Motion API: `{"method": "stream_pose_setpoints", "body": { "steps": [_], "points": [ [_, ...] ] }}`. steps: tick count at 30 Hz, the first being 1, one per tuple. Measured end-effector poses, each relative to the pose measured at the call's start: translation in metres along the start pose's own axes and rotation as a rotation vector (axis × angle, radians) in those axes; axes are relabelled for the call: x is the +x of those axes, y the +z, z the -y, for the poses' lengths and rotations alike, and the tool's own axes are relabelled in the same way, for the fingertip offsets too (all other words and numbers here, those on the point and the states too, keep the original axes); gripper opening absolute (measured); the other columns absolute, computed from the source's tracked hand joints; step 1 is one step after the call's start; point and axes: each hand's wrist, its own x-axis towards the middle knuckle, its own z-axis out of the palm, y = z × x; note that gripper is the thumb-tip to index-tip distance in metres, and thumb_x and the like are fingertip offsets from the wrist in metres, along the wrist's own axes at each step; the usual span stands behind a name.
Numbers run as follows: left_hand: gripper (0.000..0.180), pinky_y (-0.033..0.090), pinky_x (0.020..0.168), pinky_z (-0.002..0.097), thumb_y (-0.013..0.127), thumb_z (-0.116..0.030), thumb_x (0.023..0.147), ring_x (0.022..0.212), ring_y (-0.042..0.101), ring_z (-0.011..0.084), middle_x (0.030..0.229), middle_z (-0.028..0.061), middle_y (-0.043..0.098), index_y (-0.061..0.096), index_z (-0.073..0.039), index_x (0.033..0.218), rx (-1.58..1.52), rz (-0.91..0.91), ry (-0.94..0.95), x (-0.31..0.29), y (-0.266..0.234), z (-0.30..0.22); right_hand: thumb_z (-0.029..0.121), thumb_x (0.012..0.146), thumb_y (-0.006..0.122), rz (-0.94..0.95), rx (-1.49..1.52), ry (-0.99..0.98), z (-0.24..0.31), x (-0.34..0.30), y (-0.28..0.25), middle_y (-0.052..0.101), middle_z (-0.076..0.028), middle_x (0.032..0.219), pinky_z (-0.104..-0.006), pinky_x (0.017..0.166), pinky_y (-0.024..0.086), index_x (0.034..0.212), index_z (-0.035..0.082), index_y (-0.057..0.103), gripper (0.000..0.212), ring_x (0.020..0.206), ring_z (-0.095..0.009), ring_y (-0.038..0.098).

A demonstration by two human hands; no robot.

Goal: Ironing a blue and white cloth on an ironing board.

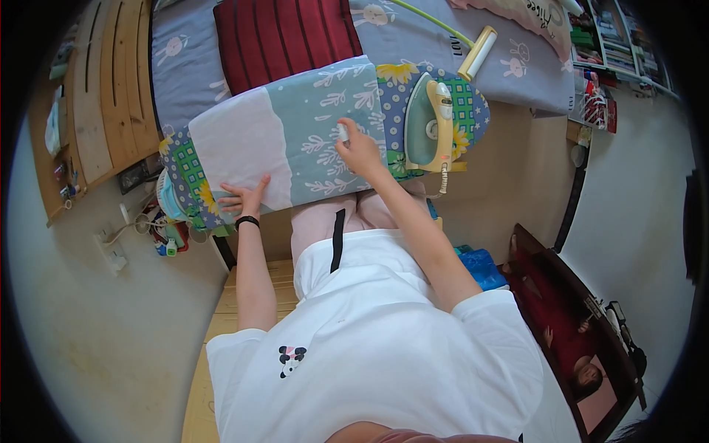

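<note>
A folded cloth point(295, 133), half pale pink and half teal with white leaf sprigs, lies flat over a narrow ironing board point(196, 193) with a sunflower-patterned cover. My left hand point(249, 199) rests on the cloth's near left part, fingers spread, a black band round the wrist. Above the teal part, my right hand point(360, 151) closes round a small spray bottle point(343, 133); only its white top shows, the rest is hidden by the fingers. To the right of the cloth, a cream and green iron point(428, 125) lies on the board.
Beyond the board is a bed point(177, 81) with a rabbit-print sheet. On it lie a dark red striped cloth point(284, 40) and a green-handled roller point(478, 53). A slatted wooden headboard point(96, 88) stands left, cables point(140, 221) below. At lower right stands a dark-framed mirror point(532, 310).
</note>
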Motion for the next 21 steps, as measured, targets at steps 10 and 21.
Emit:
{"method": "stream_pose_setpoints", "body": {
  "steps": [10,21],
  "points": [
    [0.139,-0.004,0.098,0.0591,0.073,-0.064,0.043,0.123,-0.022,0.0473,0.133,0.0274,-0.027,-0.020,-0.015,0.134,0.011,-0.004,0.026,0.000,0.004,-0.017,0.025,0.077,0.051,-0.017,0.099,-0.132,0.011,-0.034,-0.009,0.057,-0.022,0.097,-0.0444,0.071,0.044,0.128,0.011,0.031,0.057,0.084,-0.039,0.056],
    [0.134,0.014,0.102,0.0504,0.064,-0.071,0.050,0.129,-0.003,0.0366,0.140,0.0211,-0.012,-0.019,-0.007,0.133,-0.009,0.405,0.199,-0.004,-0.009,-0.004,0.013,0.069,0.062,0.030,0.185,-0.238,0.024,-0.060,-0.008,0.057,-0.016,0.087,-0.0424,0.072,0.042,0.098,0.008,0.050,0.032,0.087,-0.034,0.054]
  ]
}}
